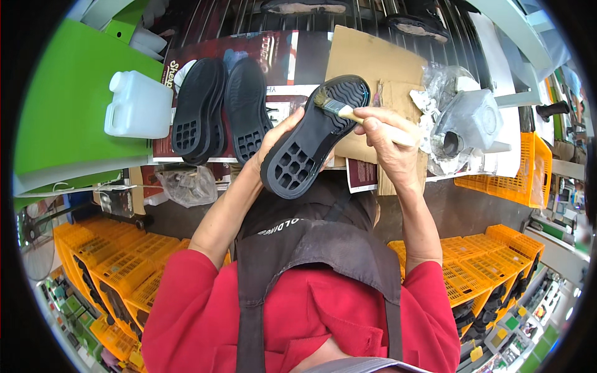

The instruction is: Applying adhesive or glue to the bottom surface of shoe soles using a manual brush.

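A black shoe sole is held tilted above the bench edge, its hollow grid heel toward me and its wavy forefoot away. Along its left side my left hand grips it, with part of the fingers hidden beneath. My right hand is closed round the wooden handle of a flat paintbrush, whose bristles touch the forefoot. The sole's surface looks wet and shiny near the bristles. More black soles lie to the left: a single sole and a stack of soles.
On the left a white plastic jug stands on a green surface. Cardboard lies under the work. At right sits a cloudy plastic container among crumpled plastic. Orange crates flank me, with another orange crate at the right.
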